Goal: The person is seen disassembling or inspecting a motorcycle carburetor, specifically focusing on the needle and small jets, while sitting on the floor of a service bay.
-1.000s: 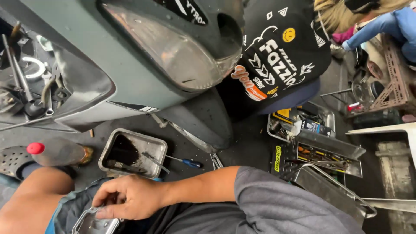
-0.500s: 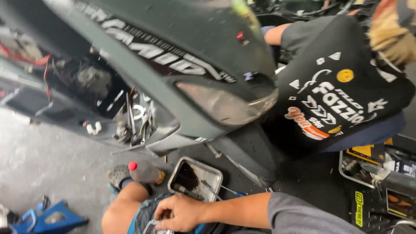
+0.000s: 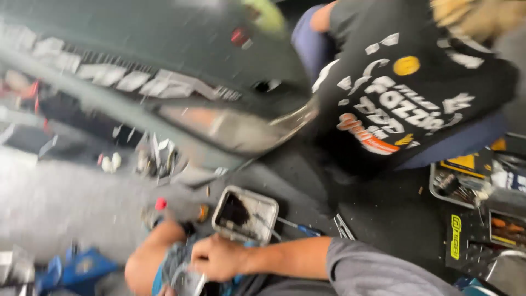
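Observation:
My right hand (image 3: 216, 256) reaches across my lap from the right, on a forearm with a grey sleeve (image 3: 378, 271). Its fingers curl over a small shiny metal tray (image 3: 189, 283) resting on my thigh, beside my bare knee (image 3: 143, 268). Just beyond the hand, an oily metal tray (image 3: 262, 208) with dark residue lies on the floor. A bottle with a red cap (image 3: 176, 207) lies left of it. My left hand is out of view. The whole frame is motion-blurred.
A dark grey-green scooter body (image 3: 164, 60) with its headlight (image 3: 235, 131) looms over the floor. A co-worker in a black printed shirt (image 3: 411, 93) crouches at the upper right. A blue-handled screwdriver (image 3: 300, 228), open tool trays (image 3: 466, 189) and a blue object (image 3: 82, 268) lie about.
The camera has swung, so the scooter's open side and grey floor at the left came into view, and the picture has blurred. My right hand stays on the small tray in my lap.

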